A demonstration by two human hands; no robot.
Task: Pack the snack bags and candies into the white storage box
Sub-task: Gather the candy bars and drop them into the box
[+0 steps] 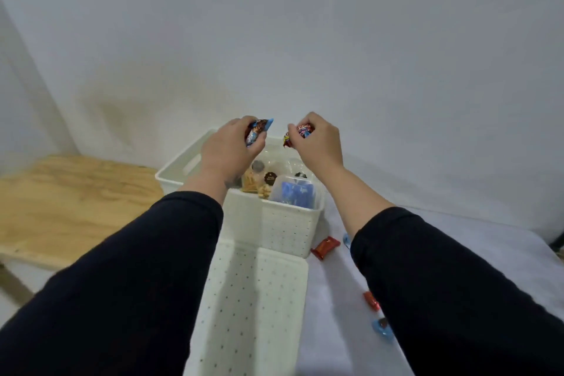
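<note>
Sleeves (128, 278) nearest. Left hand (227, 148) pinches a blue candy (258, 130), right hand (319, 143) a red one (297, 131); white storage box (287, 223) opens directly beneath both sets of fingers, equally near.

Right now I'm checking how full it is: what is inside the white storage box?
Inside the white storage box lie clear snack bags of pale biscuits and a clear tub holding something blue. The left hand and forearm cover its left part; the bottom is hidden.
</note>
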